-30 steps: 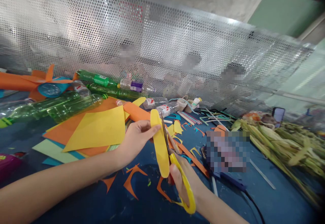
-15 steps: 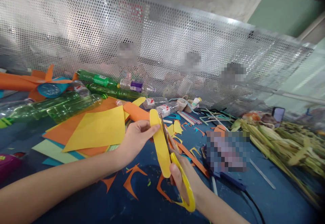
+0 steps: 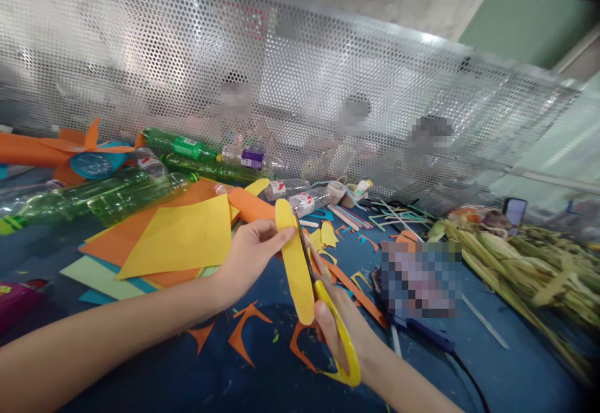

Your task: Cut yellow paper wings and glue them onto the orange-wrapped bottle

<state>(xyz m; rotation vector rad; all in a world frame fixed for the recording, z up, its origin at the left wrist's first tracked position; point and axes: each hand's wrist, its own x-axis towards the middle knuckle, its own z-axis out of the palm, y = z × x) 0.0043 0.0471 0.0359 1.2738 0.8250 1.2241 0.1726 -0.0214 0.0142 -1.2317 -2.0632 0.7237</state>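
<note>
Between the thumb and fingers of my left hand is a long yellow paper strip with rounded ends. My right hand grips yellow-handled scissors. Their dark blades lie along the strip's right edge, partly hidden behind it. To the left of my left hand, a yellow sheet rests on orange, blue and pale green sheets. Orange paper scraps lie on the blue table below my hands.
Green bottles and clear bottles lie toward a perforated metal screen. Straws and scraps are beyond my right hand. Corn husks cover the right side, near a blue object with a cable.
The yellow strip has shifted very slightly upward, its lower end a little higher. Both hands keep their grips and nearly the same positions.
</note>
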